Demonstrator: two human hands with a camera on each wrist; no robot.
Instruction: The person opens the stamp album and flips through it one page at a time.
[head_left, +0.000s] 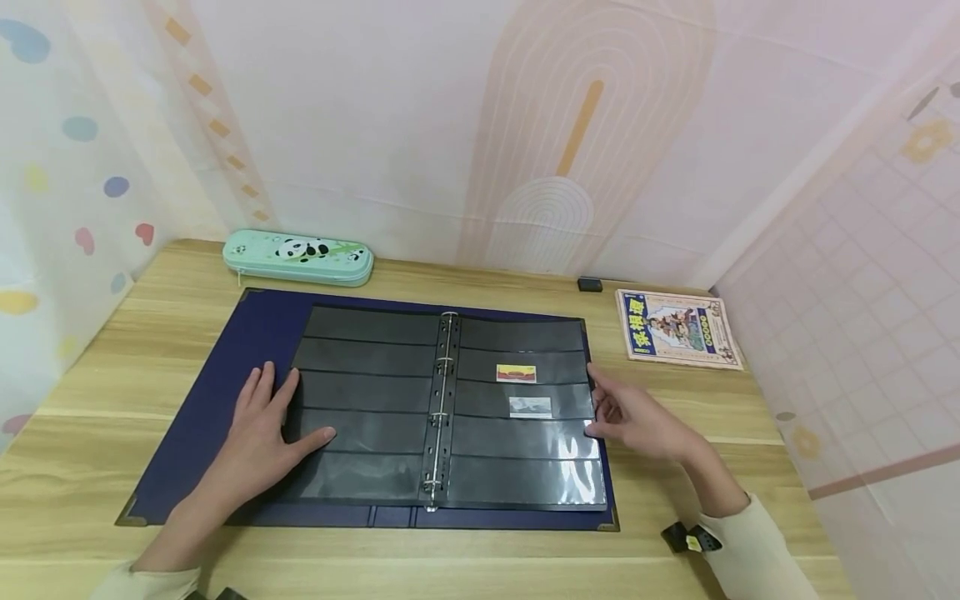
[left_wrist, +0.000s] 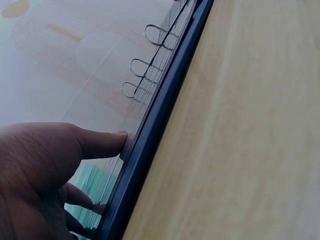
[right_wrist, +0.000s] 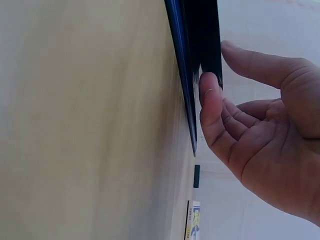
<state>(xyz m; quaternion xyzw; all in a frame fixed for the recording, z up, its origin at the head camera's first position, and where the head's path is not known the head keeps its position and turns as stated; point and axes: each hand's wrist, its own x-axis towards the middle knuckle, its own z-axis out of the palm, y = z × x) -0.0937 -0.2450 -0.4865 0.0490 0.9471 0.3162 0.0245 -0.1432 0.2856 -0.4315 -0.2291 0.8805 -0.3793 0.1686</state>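
A blue ring-binder stamp album point(head_left: 198, 400) lies spread on the table, with black pocket pages on both sides of its metal rings point(head_left: 438, 417). The right-hand page point(head_left: 525, 483) carries a red and yellow stamp point(head_left: 516, 373) and a grey stamp point(head_left: 530, 407) in its strips. At that page's outer edge, my right hand point(head_left: 637, 421) pinches the page, the index finger point(right_wrist: 211, 100) under it and the thumb on top. My left hand point(head_left: 251, 446) rests with spread fingers across the left cover and the left page's edge; its thumb point(left_wrist: 102, 144) lies on the page.
Behind the album stands a mint pencil case point(head_left: 300, 258) with a panda print. A small black block point(head_left: 590, 285) sits at the table's back edge. To the right of it lies a colourful booklet point(head_left: 678, 329). Patterned cloth hangs behind and at the sides.
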